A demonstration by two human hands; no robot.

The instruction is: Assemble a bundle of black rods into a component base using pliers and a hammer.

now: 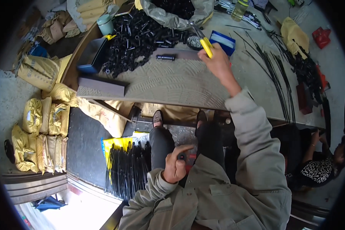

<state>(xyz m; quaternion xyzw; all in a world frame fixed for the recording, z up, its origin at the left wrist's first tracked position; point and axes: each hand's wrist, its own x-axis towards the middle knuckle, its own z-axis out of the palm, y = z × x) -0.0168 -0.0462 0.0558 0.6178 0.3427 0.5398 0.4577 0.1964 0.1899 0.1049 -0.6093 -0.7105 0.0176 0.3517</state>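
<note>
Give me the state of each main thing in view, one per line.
Right hand, gripping a yellow-handled tool
Left hand, holding a dark round piece
Black parts, heaped loose
Lone black part, lying on its side
Dark box, open
Grey sack, open
Yellow sacks, stacked
Black rods, bunched
Teal jar, upright

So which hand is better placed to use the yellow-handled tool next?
Probably the right hand: it grips the yellow-handled tool over the table. The left hand is away from the table and holds a small dark piece.
</note>
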